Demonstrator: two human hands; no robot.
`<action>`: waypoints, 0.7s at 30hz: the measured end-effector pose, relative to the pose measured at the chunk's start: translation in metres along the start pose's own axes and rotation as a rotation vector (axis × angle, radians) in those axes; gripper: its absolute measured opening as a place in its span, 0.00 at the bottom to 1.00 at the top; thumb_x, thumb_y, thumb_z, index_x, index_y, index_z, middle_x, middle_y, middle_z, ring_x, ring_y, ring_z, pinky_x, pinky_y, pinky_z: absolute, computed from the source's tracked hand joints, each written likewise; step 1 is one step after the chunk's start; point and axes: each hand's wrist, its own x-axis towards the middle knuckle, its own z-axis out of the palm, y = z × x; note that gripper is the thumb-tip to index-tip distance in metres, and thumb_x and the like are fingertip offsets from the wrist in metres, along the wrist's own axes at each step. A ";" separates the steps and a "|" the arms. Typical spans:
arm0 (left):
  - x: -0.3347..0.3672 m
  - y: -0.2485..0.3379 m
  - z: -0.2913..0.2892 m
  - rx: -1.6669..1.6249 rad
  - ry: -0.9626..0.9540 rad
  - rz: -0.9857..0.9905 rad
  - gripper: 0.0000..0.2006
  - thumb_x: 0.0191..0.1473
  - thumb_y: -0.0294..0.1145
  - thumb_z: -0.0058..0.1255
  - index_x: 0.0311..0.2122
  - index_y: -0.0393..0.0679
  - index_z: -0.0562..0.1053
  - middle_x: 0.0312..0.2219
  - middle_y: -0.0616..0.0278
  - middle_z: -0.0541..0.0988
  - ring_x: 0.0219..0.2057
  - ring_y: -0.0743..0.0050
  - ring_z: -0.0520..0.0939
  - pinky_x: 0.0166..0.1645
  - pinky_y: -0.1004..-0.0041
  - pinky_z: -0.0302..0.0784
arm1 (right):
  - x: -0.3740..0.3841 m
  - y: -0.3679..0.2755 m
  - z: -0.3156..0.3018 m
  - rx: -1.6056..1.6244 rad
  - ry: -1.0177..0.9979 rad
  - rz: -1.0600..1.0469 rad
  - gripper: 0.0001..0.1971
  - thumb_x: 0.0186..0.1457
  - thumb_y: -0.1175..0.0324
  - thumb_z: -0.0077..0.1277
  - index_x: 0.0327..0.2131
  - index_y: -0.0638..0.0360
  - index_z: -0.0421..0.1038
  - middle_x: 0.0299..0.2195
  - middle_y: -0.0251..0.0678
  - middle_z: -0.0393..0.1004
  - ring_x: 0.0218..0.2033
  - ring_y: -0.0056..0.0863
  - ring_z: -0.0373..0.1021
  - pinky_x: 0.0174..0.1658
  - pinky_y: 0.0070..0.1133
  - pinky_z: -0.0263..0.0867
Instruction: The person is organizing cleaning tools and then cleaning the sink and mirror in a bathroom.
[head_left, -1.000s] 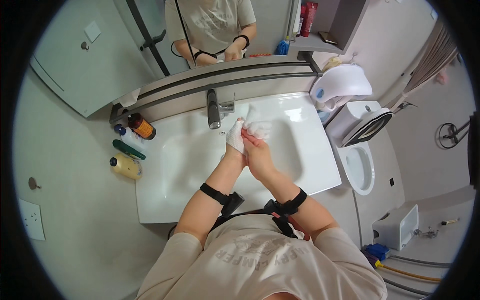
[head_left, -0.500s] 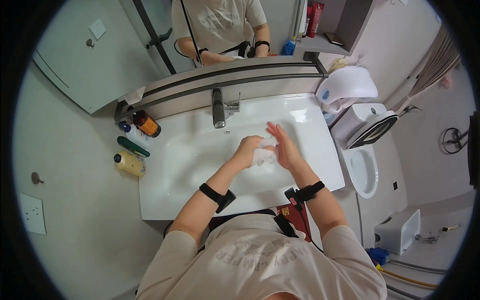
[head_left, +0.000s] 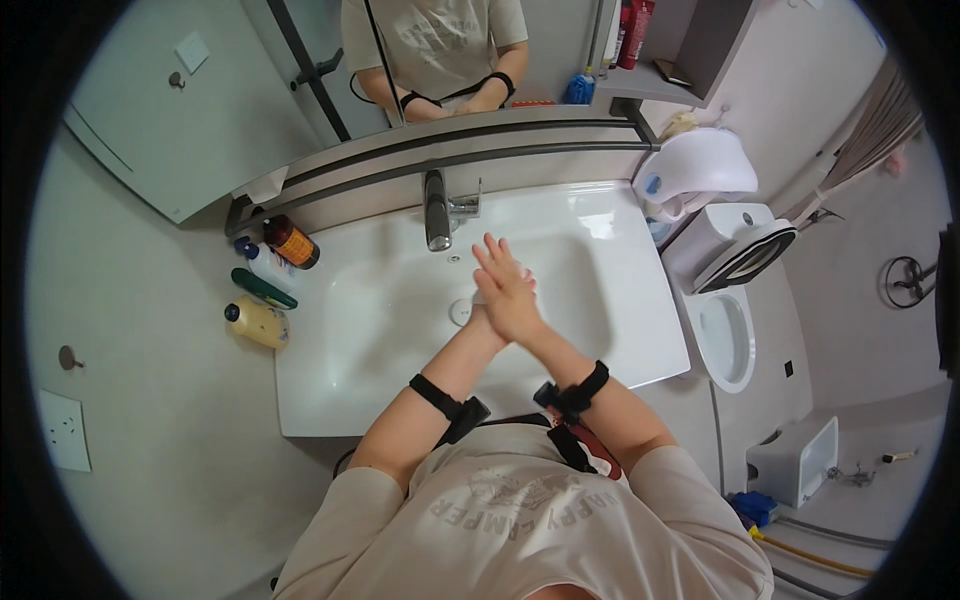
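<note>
Head view: the right hand [head_left: 512, 300] lies over the left hand [head_left: 487, 324], both above the basin of the white sink [head_left: 645, 335], palms apparently pressed together. Right fingers reach up toward the faucet [head_left: 437, 215], somewhat spread; left hand mostly covered, so its finger grip can't be told. White cloth [head_left: 479, 297] — only a sliver, at the left edge of the stacked hands; the rest is presumably hidden between them, how it's pinched unclear. Half a second ago the hands sat further right with the right one edge-on, and the cloth showed plainly between them; a second ago it wrapped the left hand, with a loose part beyond the fingers. Now the hands cross at the wrists' end and have shifted left. Drain plug [head_left: 461, 312] now shows just left of the hands; it was covered before. Black straps [head_left: 436, 397] sit on both forearms, the right one now closer in to the body's midline than in the last frame. Unchanged: brown bottle [head_left: 292, 243], white bottle [head_left: 270, 266], green bottle [head_left: 263, 288] and yellow bottle [head_left: 258, 323] at the sink's left side — toilet [head_left: 727, 345] on the right.
</note>
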 end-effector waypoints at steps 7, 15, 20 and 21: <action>-0.028 0.022 0.019 -0.245 -0.168 -0.253 0.23 0.60 0.48 0.20 0.52 0.47 0.60 0.49 0.61 0.66 0.51 0.65 0.66 0.58 0.64 0.55 | 0.005 0.021 -0.026 -0.042 0.005 0.098 0.17 0.56 0.66 0.36 0.48 0.58 0.62 0.50 0.48 0.63 0.57 0.48 0.50 0.57 0.38 0.44; -0.022 0.022 -0.021 0.014 -0.150 -0.509 0.29 0.55 0.60 0.28 0.48 0.46 0.63 0.46 0.61 0.68 0.48 0.67 0.68 0.52 0.64 0.60 | -0.009 0.023 -0.005 0.440 0.027 0.307 0.11 0.57 0.71 0.36 0.43 0.62 0.64 0.36 0.39 0.68 0.39 0.28 0.64 0.43 0.22 0.61; -0.035 0.037 -0.061 0.628 0.009 -0.396 0.29 0.50 0.57 0.41 0.49 0.44 0.64 0.44 0.58 0.69 0.46 0.67 0.69 0.49 0.67 0.62 | 0.012 0.053 -0.013 0.849 0.096 0.669 0.12 0.56 0.75 0.36 0.42 0.61 0.65 0.32 0.32 0.68 0.31 0.22 0.65 0.34 0.17 0.64; -0.041 0.045 -0.076 0.656 0.057 -0.349 0.27 0.50 0.54 0.43 0.48 0.44 0.65 0.44 0.57 0.69 0.45 0.67 0.70 0.48 0.68 0.64 | 0.018 0.052 -0.013 0.850 0.085 0.671 0.12 0.56 0.75 0.36 0.42 0.61 0.65 0.32 0.32 0.68 0.31 0.22 0.65 0.34 0.17 0.64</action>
